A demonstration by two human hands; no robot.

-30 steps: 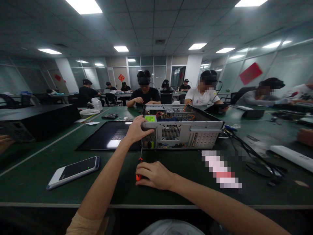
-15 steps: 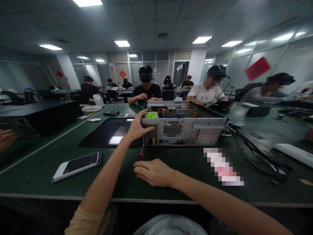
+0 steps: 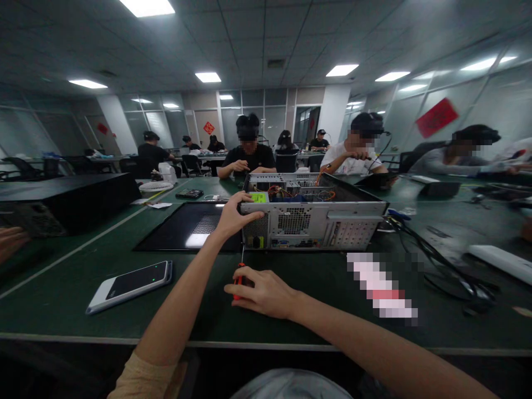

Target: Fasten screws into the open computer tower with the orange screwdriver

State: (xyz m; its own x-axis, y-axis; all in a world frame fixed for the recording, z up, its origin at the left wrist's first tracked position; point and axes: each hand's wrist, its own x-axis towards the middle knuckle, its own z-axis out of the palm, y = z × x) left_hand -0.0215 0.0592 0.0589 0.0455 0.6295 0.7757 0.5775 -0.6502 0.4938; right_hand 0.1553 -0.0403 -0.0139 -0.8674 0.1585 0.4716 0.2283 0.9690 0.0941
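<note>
An opened computer case [image 3: 320,213] lies on its side on the green table, its back panel facing me and its wiring showing from above. My left hand [image 3: 236,215] grips the case's left corner, thumb along the back panel and fingers over the upper edge by the bright green power supply part [image 3: 260,197]. In my right hand [image 3: 266,292] is a screwdriver [image 3: 238,281] with a red and black handle, fingers wrapped around it. Its shaft points away from me, with the tip at the lower left corner of the back panel; exact contact is hard to see.
A black side panel [image 3: 178,230] lies left of the case, and a phone-like device [image 3: 133,285] lies nearer me. Black cables [image 3: 419,255] spread on the right. Another computer case [image 3: 70,199] stands at left beside a co-worker's hand [image 3: 12,241]. Co-workers sit opposite.
My right hand's fingers have shifted and opened somewhat around the screwdriver, so more of its red handle shows. My left hand stays on the case corner.
</note>
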